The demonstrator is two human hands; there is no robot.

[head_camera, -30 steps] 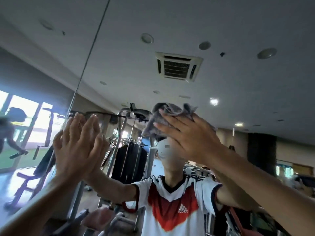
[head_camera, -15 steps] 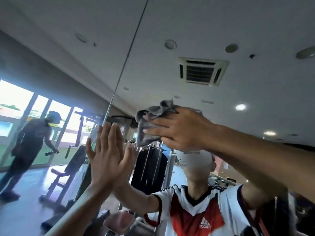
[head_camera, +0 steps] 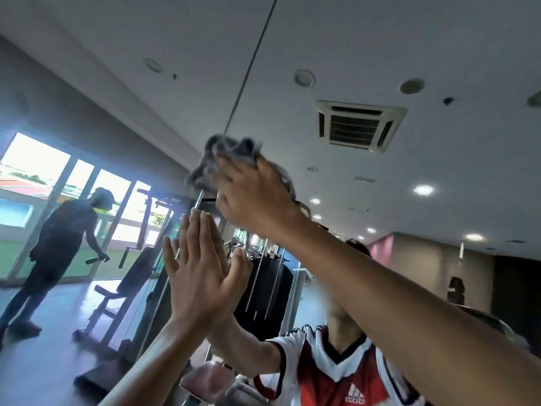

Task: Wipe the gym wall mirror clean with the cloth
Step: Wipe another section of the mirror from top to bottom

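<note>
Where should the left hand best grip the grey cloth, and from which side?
Probably the bunched edge of the crumpled grey cloth that sticks out past the right hand's fingertips. Come from the left: the right hand covers the rest, pressing it on the wall mirror.

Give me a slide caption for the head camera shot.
Right hand presses a grey cloth to the gym mirror while the left hand rests flat on it.
</note>
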